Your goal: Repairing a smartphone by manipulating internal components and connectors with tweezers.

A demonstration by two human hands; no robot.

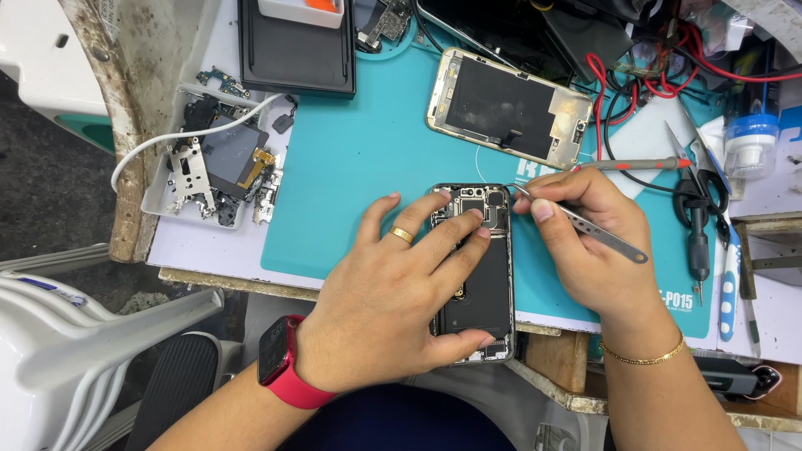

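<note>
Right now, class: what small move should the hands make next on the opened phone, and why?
Probably ease the tweezers a little further into the top corner of the opened phone. Their tips already sit at its upper right edge in the right hand, while the left hand presses the phone flat on the teal mat.

A worn workbench fills most of the view, its left edge chipped and stained, with a teal mat laid across the top. Bare wood shows under the near edge. To the near left stands a stack of white plastic chairs, over a dark, gritty floor, possibly concrete. A white and green object sits far left. The light is bright and even
</note>
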